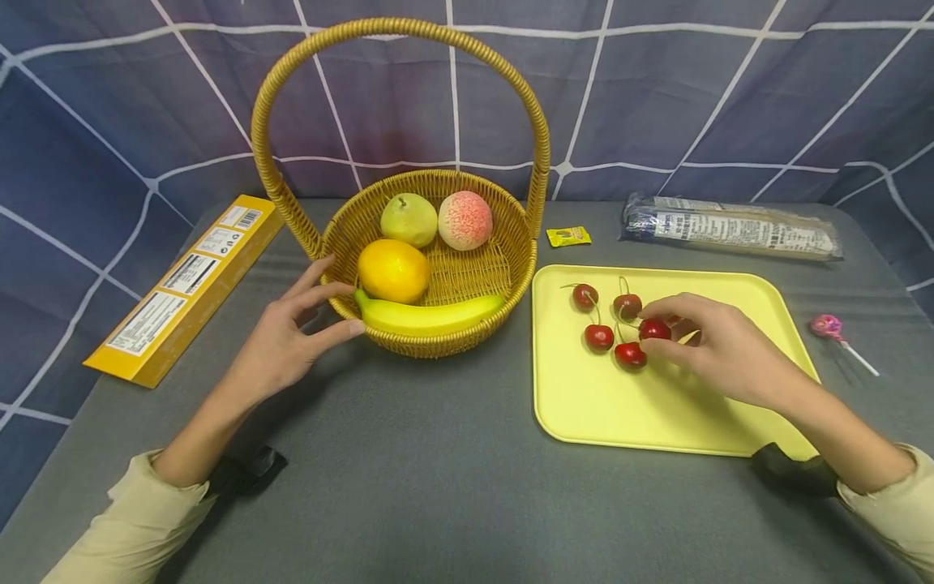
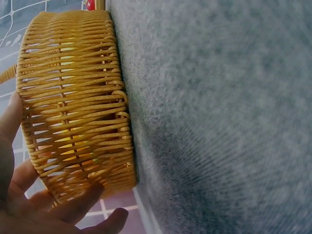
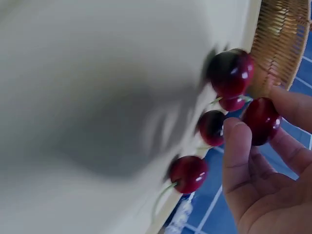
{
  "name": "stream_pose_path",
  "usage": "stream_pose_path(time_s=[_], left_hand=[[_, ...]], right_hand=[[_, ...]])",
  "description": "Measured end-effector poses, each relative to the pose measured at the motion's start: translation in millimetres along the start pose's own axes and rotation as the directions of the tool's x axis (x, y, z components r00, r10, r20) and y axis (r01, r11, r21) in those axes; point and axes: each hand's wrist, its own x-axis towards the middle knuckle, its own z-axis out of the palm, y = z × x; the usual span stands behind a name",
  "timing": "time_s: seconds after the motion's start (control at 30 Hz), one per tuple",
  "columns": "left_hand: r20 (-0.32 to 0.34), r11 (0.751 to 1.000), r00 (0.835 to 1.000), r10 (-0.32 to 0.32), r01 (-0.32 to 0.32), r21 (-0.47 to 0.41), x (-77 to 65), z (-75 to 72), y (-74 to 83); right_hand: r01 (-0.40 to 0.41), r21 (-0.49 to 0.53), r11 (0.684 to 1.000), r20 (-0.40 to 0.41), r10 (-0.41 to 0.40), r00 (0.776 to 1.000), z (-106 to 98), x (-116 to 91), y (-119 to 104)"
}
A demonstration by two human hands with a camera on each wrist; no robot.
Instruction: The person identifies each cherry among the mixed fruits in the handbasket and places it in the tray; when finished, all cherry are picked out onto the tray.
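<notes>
My right hand (image 1: 718, 345) pinches a dark red cherry (image 3: 261, 121) between thumb and fingertips, over the yellow tray (image 1: 686, 422). Several other cherries with thin stems lie on that tray just left of the hand, among them one cherry (image 1: 599, 337) in front. On the left, my left hand (image 1: 288, 332) holds the near left side of the wicker basket (image 2: 73, 97), thumb at the rim and fingers spread along the weave. Inside the basket lie a banana (image 1: 430, 316), a yellow-orange fruit (image 1: 394, 272), a green pear-like fruit (image 1: 409, 220) and a peach (image 1: 465, 221).
A tall basket handle (image 1: 404, 28) arches above the fruit. The yellow carton (image 1: 186, 288) lies at the left. Behind the tray are a small yellow wrapper (image 1: 568, 236) and a plastic-wrapped package (image 1: 733, 227). A lollipop (image 1: 828, 327) lies right of the tray.
</notes>
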Motion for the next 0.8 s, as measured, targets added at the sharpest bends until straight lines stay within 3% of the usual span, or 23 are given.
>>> stream_pose_path(time_s=[0.2, 0.53, 0.8], left_hand=[[0.0, 1.0, 1.0, -0.001, 0.001, -0.01, 0.2, -0.2, -0.4], [0.002, 1.0, 1.0, 0.005, -0.005, -0.005, 0.6, 0.1, 0.2], [0.002, 1.0, 1.0, 0.004, -0.004, 0.012, 0.0, 0.1, -1.5]], right_hand=[[-0.019, -0.082, 0.996, 0.031, 0.021, 0.999, 0.7, -5.4, 13.5], [-0.09, -0.136, 0.987, 0.075, 0.101, 0.992, -1.1, -4.9, 17.1], [-0.088, -0.153, 0.984, 0.082, 0.102, 0.991, 0.0, -5.1, 18.9]])
